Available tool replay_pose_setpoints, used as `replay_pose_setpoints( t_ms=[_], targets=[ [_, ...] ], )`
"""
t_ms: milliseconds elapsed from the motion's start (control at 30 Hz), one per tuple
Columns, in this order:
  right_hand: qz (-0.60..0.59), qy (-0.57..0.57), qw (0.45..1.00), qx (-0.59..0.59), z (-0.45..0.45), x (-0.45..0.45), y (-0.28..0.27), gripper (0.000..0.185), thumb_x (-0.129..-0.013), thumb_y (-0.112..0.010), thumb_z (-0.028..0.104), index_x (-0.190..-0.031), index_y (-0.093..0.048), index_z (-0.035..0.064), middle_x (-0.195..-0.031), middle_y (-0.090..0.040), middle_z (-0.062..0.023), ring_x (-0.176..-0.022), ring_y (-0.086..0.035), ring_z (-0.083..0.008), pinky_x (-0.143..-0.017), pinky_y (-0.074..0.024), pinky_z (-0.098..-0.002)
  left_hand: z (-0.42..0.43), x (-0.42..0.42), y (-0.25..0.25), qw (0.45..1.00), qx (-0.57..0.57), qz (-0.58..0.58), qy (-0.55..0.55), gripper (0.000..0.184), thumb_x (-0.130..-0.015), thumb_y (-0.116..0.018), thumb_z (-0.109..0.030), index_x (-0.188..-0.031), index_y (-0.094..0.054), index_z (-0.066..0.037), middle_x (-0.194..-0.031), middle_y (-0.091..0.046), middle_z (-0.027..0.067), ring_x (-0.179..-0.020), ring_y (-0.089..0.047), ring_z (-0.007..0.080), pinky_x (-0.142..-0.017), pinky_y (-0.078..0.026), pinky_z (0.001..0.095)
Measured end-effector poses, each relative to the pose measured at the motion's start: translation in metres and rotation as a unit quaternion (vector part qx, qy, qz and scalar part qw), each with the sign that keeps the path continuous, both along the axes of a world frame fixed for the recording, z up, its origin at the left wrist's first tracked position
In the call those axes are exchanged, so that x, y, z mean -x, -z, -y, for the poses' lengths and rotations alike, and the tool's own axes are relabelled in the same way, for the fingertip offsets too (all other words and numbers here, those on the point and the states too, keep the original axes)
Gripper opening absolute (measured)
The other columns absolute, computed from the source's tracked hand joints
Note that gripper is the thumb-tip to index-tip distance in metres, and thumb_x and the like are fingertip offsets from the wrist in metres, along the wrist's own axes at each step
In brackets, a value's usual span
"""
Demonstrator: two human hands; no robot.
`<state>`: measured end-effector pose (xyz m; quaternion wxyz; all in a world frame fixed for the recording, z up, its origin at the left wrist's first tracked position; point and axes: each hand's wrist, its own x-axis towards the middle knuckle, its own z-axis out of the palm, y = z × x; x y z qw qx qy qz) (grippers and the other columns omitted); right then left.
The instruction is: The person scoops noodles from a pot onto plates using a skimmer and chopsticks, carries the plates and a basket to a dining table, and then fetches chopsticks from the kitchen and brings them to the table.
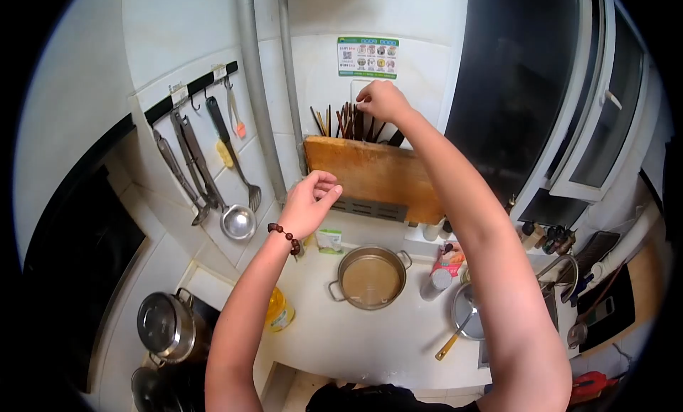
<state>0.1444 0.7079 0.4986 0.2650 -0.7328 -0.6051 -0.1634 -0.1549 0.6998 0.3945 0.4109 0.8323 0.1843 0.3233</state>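
Note:
My right hand [384, 102] is raised above the wooden cutting board [377, 168], its fingers pinched at the tops of dark chopsticks [347, 122] in a bunch behind the board. How many sticks the fingers hold is hidden. In front of the board's left side, my left hand [307, 204] hangs with its fingers curved and apart from the thumb, holding nothing. A beaded bracelet [285, 232] is on that wrist. Below the hands, a two-handled metal pot [340, 277] with cloudy brownish liquid stands on the white counter [313, 348].
An oil bottle [279, 312] stands left of the pot. A clear jar [435, 284], a pink packet [448, 257] and a bowl [461, 314] with a yellow-handled utensil are at right. A ladle [237, 222] and other utensils hang from the left wall rack. A lidded pot [165, 326] sits lower left.

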Motion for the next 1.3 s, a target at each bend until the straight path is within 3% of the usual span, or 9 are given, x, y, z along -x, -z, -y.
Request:
replay_pose_setpoints(
  t_ms=[67, 533, 800, 933, 1000, 1067, 1167, 1233, 1300],
  targets=[
    [0.065, -0.026, 0.997, 0.012, -0.014, 0.000, -0.007, 0.019, -0.077, -0.075, 0.019, -0.094, -0.078, 0.0101, -0.094, -0.074, -0.0150, -0.090, -0.070, -0.0317, -0.082, -0.0564, -0.0410, -0.019, -0.011, -0.009, 1.000, -0.002, 0.022, 0.005, 0.032, -0.094, -0.067, -0.022, -0.114, -0.061, 0.002, -0.102, -0.068, 0.0092, -0.088, -0.063, 0.0139, -0.084, -0.052, 0.0303],
    [0.074, -0.031, 0.977, 0.196, -0.026, 0.002, -0.045, 0.024, -0.075, -0.081, 0.017, -0.097, -0.078, 0.0090, -0.095, -0.075, -0.0120, -0.089, -0.071, -0.0280, -0.080, -0.0564, -0.0375, -0.109, -0.061, -0.046, 0.998, -0.057, 0.041, 0.001, 0.026, -0.092, -0.067, -0.019, -0.107, -0.065, 0.002, -0.093, -0.070, 0.0060, -0.075, -0.060, 0.0113, -0.074, -0.051, 0.0284],
    [0.094, -0.083, 0.979, 0.160, -0.012, -0.011, -0.022, 0.022, -0.077, -0.080, 0.017, -0.094, -0.075, 0.0037, -0.082, -0.073, -0.0141, -0.075, -0.070, -0.0285, -0.070, -0.0536, -0.0375, -0.127, -0.100, -0.063, 0.991, -0.118, 0.062, 0.012, 0.023, -0.090, -0.067, -0.016, -0.103, -0.066, 0.002, -0.093, -0.070, 0.0127, -0.070, -0.062, 0.0210, -0.073, -0.052, 0.0340],
    [0.021, -0.129, 0.983, 0.126, -0.011, -0.030, -0.021, 0.018, -0.079, -0.079, 0.016, -0.089, -0.075, 0.0023, -0.078, -0.072, -0.0137, -0.071, -0.069, -0.0245, -0.067, -0.0527, -0.0333, -0.127, -0.113, -0.071, 0.986, -0.153, 0.054, 0.031, 0.022, -0.090, -0.067, -0.016, -0.102, -0.066, 0.001, -0.095, -0.070, 0.0140, -0.074, -0.063, 0.0249, -0.074, -0.052, 0.0357],
    [0.003, -0.127, 0.985, 0.119, -0.009, -0.032, -0.020, 0.016, -0.078, -0.078, 0.017, -0.086, -0.075, 0.0034, -0.077, -0.072, -0.0130, -0.071, -0.069, -0.0247, -0.067, -0.0530, -0.0338, -0.132, -0.120, -0.068, 0.982, -0.173, 0.067, 0.035, 0.021, -0.090, -0.068, -0.015, -0.104, -0.067, 0.001, -0.087, -0.070, 0.0084, -0.065, -0.056, 0.0141, -0.065, -0.049, 0.0303],
    [-0.013, -0.127, 0.986, 0.110, -0.008, -0.034, -0.021, 0.014, -0.077, -0.078, 0.017, -0.082, -0.076, 0.0046, -0.075, -0.072, -0.0123, -0.071, -0.069, -0.0249, -0.068, -0.0533, -0.0342, -0.132, -0.124, -0.067, 0.982, -0.172, 0.067, 0.036, 0.022, -0.090, -0.068, -0.016, -0.104, -0.067, 0.001, -0.087, -0.070, 0.0085, -0.066, -0.056, 0.0144, -0.066, -0.049, 0.0302],
    [-0.014, -0.139, 0.988, 0.069, -0.006, -0.031, -0.027, 0.013, -0.083, -0.076, 0.012, -0.089, -0.075, -0.0001, -0.072, -0.071, -0.0093, -0.062, -0.066, -0.0157, -0.062, -0.0522, -0.0295, -0.132, -0.128, -0.067, 0.982, -0.174, 0.063, 0.035, 0.025, -0.090, -0.069, -0.017, -0.107, -0.067, 0.001, -0.088, -0.070, 0.0089, -0.066, -0.057, 0.0149, -0.067, -0.049, 0.0303],
    [-0.185, -0.092, 0.976, 0.073, 0.000, -0.027, -0.041, 0.012, -0.085, -0.074, 0.009, -0.089, -0.074, -0.0021, -0.071, -0.070, -0.0076, -0.057, -0.065, -0.0131, -0.056, -0.0512, -0.0265, -0.129, -0.131, -0.069, 0.982, -0.176, 0.062, 0.034, 0.028, -0.089, -0.069, -0.018, -0.111, -0.067, 0.001, -0.089, -0.070, 0.0093, -0.066, -0.058, 0.0152, -0.067, -0.050, 0.0305],
    [-0.194, -0.117, 0.973, 0.031, 0.006, -0.024, -0.057, 0.012, -0.086, -0.073, 0.009, -0.089, -0.073, -0.0027, -0.072, -0.070, -0.0081, -0.057, -0.067, -0.0131, -0.054, -0.0514, -0.0253, -0.123, -0.135, -0.074, 0.985, -0.156, 0.066, 0.026, 0.035, -0.090, -0.069, -0.020, -0.118, -0.065, 0.001, -0.091, -0.070, 0.0104, -0.070, -0.060, 0.0165, -0.071, -0.050, 0.0311]
  ],
)
